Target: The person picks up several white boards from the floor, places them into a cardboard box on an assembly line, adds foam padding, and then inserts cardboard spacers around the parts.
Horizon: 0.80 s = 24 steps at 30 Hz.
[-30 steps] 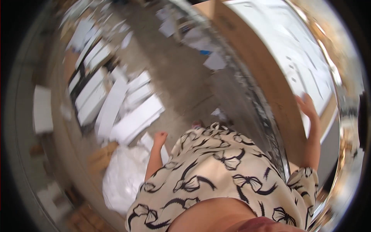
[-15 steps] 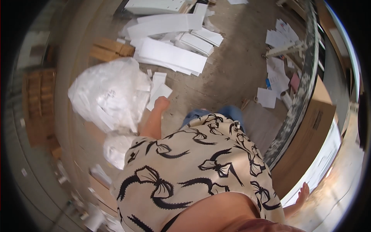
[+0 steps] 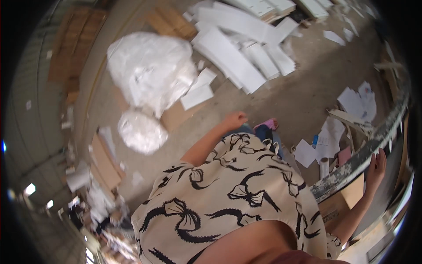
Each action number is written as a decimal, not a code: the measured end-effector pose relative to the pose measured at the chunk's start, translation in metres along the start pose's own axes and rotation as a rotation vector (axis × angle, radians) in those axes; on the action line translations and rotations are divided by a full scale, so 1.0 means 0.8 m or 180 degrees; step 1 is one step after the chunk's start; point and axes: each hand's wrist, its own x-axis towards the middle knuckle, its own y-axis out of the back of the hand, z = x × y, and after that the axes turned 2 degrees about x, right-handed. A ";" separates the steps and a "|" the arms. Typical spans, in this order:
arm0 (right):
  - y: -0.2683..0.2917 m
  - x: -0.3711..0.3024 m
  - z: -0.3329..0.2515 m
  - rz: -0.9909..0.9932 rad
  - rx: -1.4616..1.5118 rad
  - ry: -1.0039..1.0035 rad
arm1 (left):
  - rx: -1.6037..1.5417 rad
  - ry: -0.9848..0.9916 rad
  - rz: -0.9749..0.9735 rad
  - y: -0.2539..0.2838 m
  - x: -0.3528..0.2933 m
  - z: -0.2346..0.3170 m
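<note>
You stand over a littered concrete floor point(image 3: 307, 88), looking down past your cream shirt with black bow prints point(image 3: 237, 198). Your left hand point(image 3: 234, 119) hangs loosely curled beside your hip, its grip closed on nothing that shows; it touches no object. Nearest to it lie a flat piece of brown cardboard point(image 3: 176, 115) and two white panels point(image 3: 198, 90) on the floor, just beyond the hand. Further left sit a large white plastic bag point(image 3: 147, 68) and, below it, a smaller white bundle point(image 3: 141, 132), close together but apart from the hand.

Your right hand point(image 3: 376, 167) rests on the grey, paint-flecked edge of a desk point(image 3: 351, 167) that runs diagonally at the right of the view; the fingers lie over the edge, though you cannot tell whether the grip wraps it or merely presses flat. A brown cardboard box point(image 3: 345, 202) sits below that edge.

Between your hands, a pink shoe point(image 3: 269, 124) and blue trouser leg show at the shirt's hem. White boards point(image 3: 237, 53) lie stacked and scattered across the upper floor, well apart from both hands. Loose sheets of paper point(image 3: 325, 141), one pink, lie beside the desk edge, with a small white roll point(image 3: 324, 166) standing among them.
</note>
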 end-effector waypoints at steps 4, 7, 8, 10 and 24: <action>-0.122 0.082 -0.024 -0.0792 -0.0264 0.1295 | -0.0896 0.0373 0.0317 0.016 -0.025 0.005; -0.210 0.086 -0.056 -0.1560 -0.0036 0.1196 | -0.0260 0.0925 0.0841 0.058 -0.047 -0.063; -0.232 0.079 -0.070 -0.1819 -0.0013 0.1133 | -0.0093 0.1392 0.1010 0.068 -0.055 -0.100; -0.263 0.052 -0.091 -0.2125 0.0015 0.0915 | 0.0200 0.1460 0.1331 0.104 -0.071 -0.173; -0.480 -0.078 -0.478 -0.4298 -0.0294 -0.0688 | -0.1374 0.1973 0.3998 0.571 0.018 -0.745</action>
